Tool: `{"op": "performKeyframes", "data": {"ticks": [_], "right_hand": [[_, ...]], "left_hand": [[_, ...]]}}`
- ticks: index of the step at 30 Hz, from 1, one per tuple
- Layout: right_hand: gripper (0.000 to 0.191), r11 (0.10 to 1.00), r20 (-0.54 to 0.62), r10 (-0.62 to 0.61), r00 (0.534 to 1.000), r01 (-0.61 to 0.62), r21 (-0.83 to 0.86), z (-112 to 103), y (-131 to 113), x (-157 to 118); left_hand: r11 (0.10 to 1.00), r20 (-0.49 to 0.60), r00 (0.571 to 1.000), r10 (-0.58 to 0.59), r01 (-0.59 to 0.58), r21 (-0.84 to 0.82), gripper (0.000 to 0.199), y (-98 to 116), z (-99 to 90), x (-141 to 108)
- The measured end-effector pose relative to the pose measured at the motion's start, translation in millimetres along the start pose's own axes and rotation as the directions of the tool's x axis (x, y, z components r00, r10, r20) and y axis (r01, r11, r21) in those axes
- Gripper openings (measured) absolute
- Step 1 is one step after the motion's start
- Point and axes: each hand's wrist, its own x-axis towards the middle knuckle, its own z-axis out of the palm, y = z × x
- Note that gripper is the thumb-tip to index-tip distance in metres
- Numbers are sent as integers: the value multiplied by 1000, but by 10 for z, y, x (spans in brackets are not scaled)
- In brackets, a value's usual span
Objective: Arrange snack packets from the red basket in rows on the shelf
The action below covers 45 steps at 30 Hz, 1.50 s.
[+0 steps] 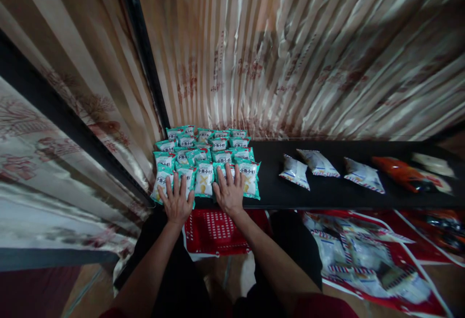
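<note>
Several teal-and-white snack bags (204,180) stand in rows at the left end of a black shelf (269,167). My left hand (176,199) lies with fingers spread against the front bags at the left. Against the front bags further right rests my right hand (229,190), its fingers also stretched out and apart. Both palms face the bags, and neither hand grips one. The lower parts of some front bags are hidden behind my hands.
On the shelf to the right lie white snack bags (319,163) and an orange bag (403,173). Below stand an empty-looking red basket (209,233) and a red basket (417,279) of white bags. Patterned curtain (232,66) and dark posts (143,41) border the shelf.
</note>
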Motion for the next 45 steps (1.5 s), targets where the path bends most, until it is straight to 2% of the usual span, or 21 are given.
{"op": "performKeyframes", "data": {"ticks": [9,16,19,26,34,45], "right_hand": [[51,1000,-21,-28,999,28,12,-202,66,-112],[54,995,-54,90,994,-92,-34,-275,192,-265],[57,988,-37,144,989,-146,-60,-250,244,-241],[55,989,16,131,991,-130,-64,-181,220,-142],[59,990,3,126,992,-126,-69,-71,229,-134],[53,989,-36,145,989,-146,-33,-24,220,-124]], "left_hand": [[1000,-15,1000,2,-3,-14,55,73,-289,67],[997,-38,996,76,-77,-8,54,6,-370,106],[995,-21,995,100,-101,-9,52,-3,-367,138],[985,47,984,171,-170,-18,52,-5,-264,188],[984,56,982,180,-180,-6,54,-63,-135,162],[988,82,984,156,-156,-9,57,-77,-63,193]]}}
